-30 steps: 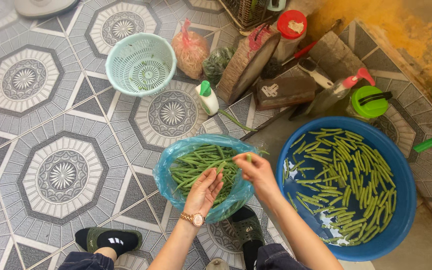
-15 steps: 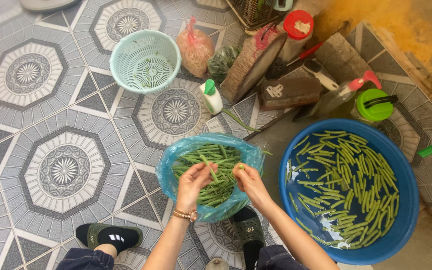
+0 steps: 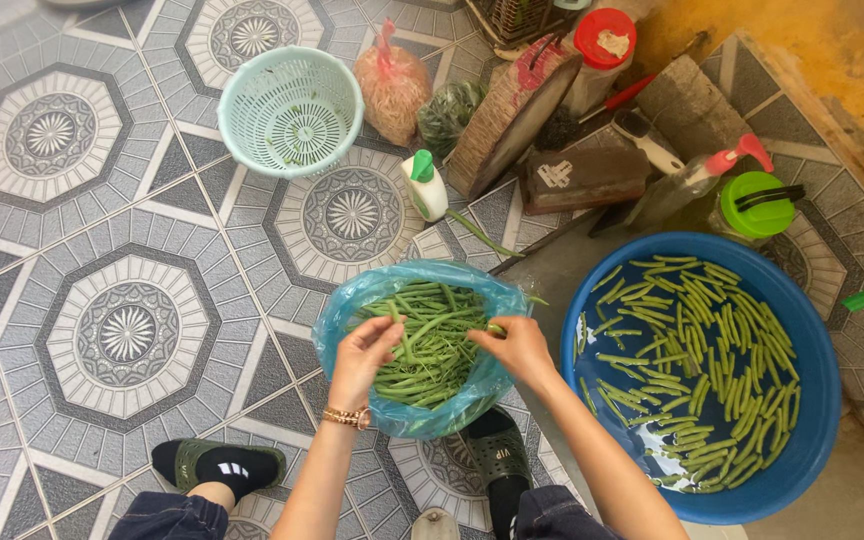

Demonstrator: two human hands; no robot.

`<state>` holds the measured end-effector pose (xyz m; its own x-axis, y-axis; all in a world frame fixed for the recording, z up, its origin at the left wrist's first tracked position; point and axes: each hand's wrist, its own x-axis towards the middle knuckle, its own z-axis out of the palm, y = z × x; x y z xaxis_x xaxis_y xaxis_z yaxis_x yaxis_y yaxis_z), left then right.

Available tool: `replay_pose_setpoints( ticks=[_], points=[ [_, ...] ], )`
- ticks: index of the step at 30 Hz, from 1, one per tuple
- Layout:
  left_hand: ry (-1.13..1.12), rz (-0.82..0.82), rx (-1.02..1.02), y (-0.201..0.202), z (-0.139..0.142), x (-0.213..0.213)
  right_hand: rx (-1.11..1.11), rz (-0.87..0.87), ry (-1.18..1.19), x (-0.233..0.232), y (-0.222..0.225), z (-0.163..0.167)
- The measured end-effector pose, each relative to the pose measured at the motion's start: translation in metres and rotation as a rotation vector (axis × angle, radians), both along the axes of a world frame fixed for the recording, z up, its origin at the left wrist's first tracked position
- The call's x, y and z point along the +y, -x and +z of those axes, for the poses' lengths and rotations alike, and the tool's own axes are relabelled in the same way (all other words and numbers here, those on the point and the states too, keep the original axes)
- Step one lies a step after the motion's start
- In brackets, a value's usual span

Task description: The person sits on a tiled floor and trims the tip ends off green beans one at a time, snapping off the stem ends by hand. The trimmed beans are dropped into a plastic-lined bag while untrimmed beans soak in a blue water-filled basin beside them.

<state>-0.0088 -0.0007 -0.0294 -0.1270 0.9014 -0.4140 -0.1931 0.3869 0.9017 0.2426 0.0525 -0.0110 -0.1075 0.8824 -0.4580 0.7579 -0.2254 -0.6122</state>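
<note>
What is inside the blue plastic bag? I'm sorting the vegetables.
The blue plastic bag holds whole green beans; both hands, left hand and right hand, reach in. Anything beneath the bean pile is covered.

The green beans (image 3: pixel 430 345) look smooth and matt inside a thin, glossy, crinkled blue plastic bag (image 3: pixel 352 305), and the blue basin (image 3: pixel 810 340) beside it is smooth, shiny plastic with wet beans in it. The pale green basket (image 3: pixel 290 108) near the floor's far edge is matt perforated plastic. The patterned floor tiles (image 3: pixel 127 335) look hard and smooth with a dull sheen, and the bracelet (image 3: pixel 348 417) on the left wrist gleams like metal.
</note>
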Motion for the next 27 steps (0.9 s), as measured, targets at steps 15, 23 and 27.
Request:
replay_pose_setpoints(
  ticks=[15,23,27],
  points=[
    [-0.122,-0.153,0.122,-0.084,-0.003,-0.004,0.837,-0.222,0.289,-0.020,0.002,0.000],
    [-0.370,-0.188,1.043,-0.051,0.004,0.011,-0.168,-0.117,-0.515,-0.019,-0.110,-0.005],
    [-0.299,-0.327,1.126,-0.043,0.000,0.021,-0.366,-0.052,-0.761,-0.015,-0.132,-0.002]
  ],
)
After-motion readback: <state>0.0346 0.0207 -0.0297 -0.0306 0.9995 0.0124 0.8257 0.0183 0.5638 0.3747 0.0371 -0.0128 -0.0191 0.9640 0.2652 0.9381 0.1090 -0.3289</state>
